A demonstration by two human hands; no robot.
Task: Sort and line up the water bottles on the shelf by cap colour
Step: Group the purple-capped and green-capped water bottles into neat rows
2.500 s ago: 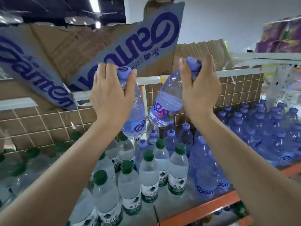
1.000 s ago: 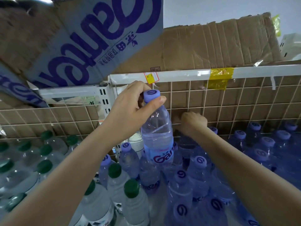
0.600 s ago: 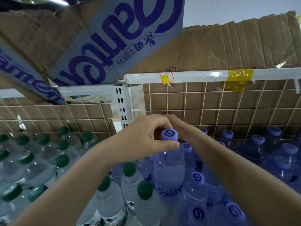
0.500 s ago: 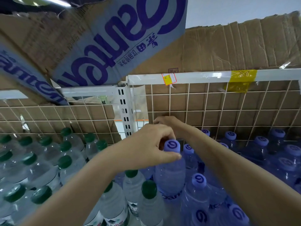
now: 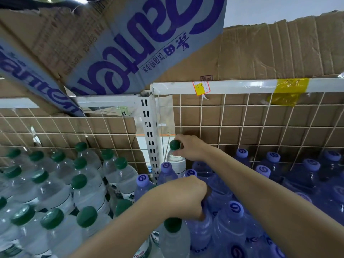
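My left hand point(image 5: 183, 197) has lowered its purple-capped clear plastic bottle point(image 5: 200, 223) among the purples right of the white slotted upright point(image 5: 149, 138), fingers apparently still curled on it; my right hand point(image 5: 190, 148) now pinches a stray green-capped bottle point(image 5: 175, 155) beside that post, due leftward.

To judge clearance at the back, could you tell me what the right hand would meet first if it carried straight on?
Probably the white upright post just beyond the green-capped bottle the right hand grips; depth is unclear.
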